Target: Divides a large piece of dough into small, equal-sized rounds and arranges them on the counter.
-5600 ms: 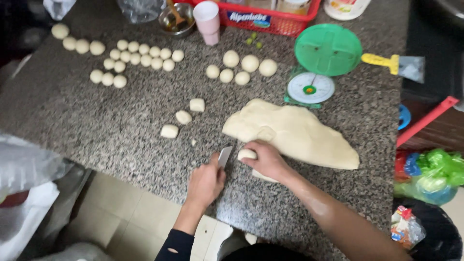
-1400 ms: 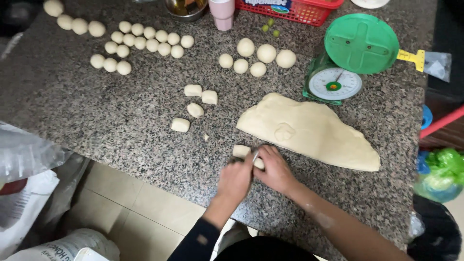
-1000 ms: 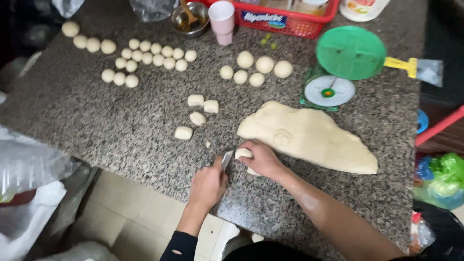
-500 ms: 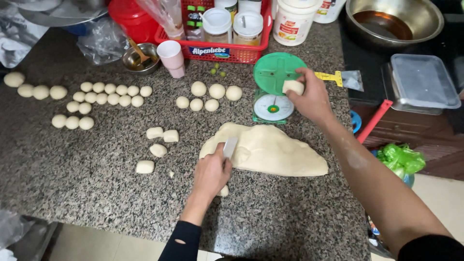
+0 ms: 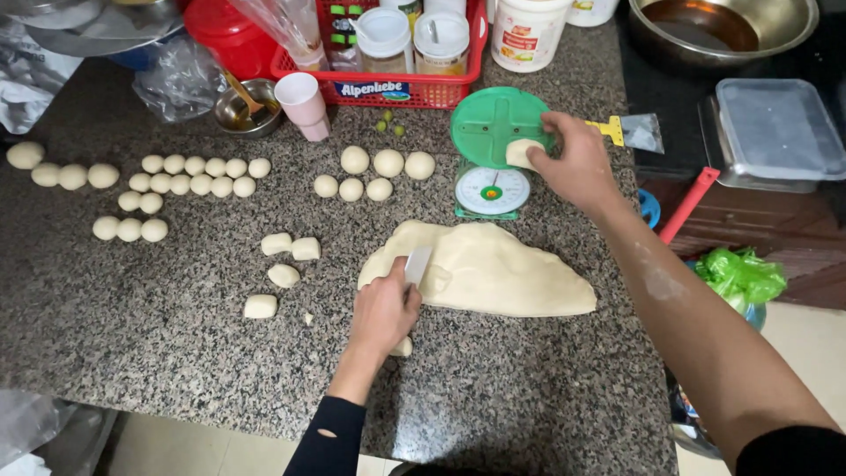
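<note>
My right hand [image 5: 577, 163] holds a small piece of dough [image 5: 522, 152] on the green pan of a kitchen scale [image 5: 492, 145]. My left hand [image 5: 384, 308] grips a white dough scraper [image 5: 417, 264] whose blade rests on the near left edge of a large flat slab of dough [image 5: 493, 269]. Another small dough piece [image 5: 403, 347] lies just under my left wrist. Left of the slab lie several cut dough chunks [image 5: 284, 275]. Several rolled dough balls [image 5: 374, 174] sit behind the slab, and more dough balls [image 5: 163, 181] run in rows at the far left.
The work goes on upon a speckled granite counter [image 5: 159, 344]. At the back stand a red basket of jars [image 5: 401, 53], a pink cup [image 5: 302, 104], a small metal bowl [image 5: 242, 106] and a white tub [image 5: 527, 33]. A steel bowl [image 5: 723, 26] and clear lidded box [image 5: 775, 132] sit right.
I cut a piece off the slab near its front left edge, then my right hand carried it up to the scale pan. The camera view has moved nearer to the back of the counter.
</note>
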